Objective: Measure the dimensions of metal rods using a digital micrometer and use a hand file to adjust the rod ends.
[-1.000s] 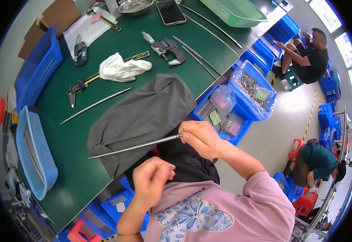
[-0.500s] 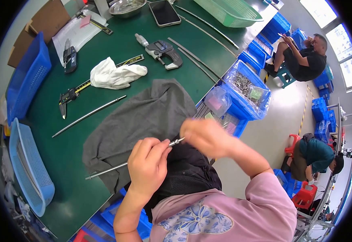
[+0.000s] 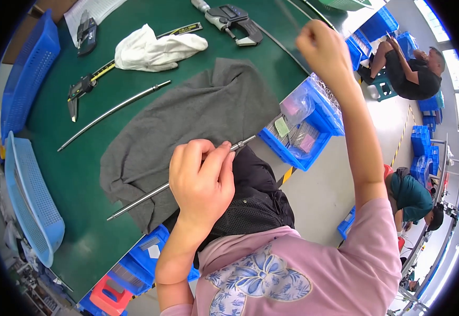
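My left hand (image 3: 202,179) is closed around a slender metal rod (image 3: 141,201), which slants up to the right above a grey cloth (image 3: 156,126). The rod's stepped, narrow end sticks out past my thumb and forefinger. Raised far to the right, over the table edge, my right hand (image 3: 321,50) has its fingers curled in; whatever they hold, if anything, does not show. A second metal rod (image 3: 115,115) lies on the green table (image 3: 82,174), left of the cloth. Beyond the cloth is a digital micrometer (image 3: 233,22).
A white glove (image 3: 158,50) lies over a caliper (image 3: 81,90). Two baskets, one dark blue (image 3: 29,73) and one light blue (image 3: 35,195), stand along the left edge. Blue bins (image 3: 306,158) of metal parts sit beside the table. Two other people are farther right.
My right hand has left the rod's end and moved up and away to the right. My left hand still grips the rod. The whole view has shifted slightly.
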{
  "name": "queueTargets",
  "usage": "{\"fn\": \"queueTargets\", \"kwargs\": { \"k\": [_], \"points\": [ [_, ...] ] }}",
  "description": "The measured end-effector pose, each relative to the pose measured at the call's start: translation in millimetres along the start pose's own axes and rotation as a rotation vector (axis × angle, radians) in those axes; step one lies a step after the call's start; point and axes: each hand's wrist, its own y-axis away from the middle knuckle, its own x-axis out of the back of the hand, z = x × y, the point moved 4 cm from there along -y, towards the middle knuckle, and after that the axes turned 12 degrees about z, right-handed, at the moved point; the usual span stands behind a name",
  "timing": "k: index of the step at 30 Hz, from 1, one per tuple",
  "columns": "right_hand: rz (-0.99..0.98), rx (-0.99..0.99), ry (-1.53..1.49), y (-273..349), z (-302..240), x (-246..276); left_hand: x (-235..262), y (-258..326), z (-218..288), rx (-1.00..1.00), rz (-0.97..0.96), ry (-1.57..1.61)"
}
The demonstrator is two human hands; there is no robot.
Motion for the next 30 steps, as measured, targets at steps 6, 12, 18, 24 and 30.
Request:
{"fn": "queueTargets", "kwargs": {
  "k": [6,12,18,24,30],
  "points": [
    [-0.203,-0.195,-0.673,126.0,-53.1,38.7,-0.7,2.1,2.1,-0.001,0.033,-0.01],
    [-0.268,-0.357,-0.776,168.9,-82.2,20.8,-1.7,2.4,1.1,-0.022,0.044,-0.001],
    [-0.231,-0.386,-0.817,177.1,-86.6,10.6,-1.5,2.8,1.8,-0.017,0.039,-0.01],
    [-0.229,-0.387,-0.808,176.2,-89.3,9.8,-1.0,2.7,1.6,-0.023,0.025,-0.012],
    [-0.131,-0.358,-0.771,181.0,-91.2,10.7,-2.9,3.9,-0.4,-0.038,0.035,0.01]
  ]
}}
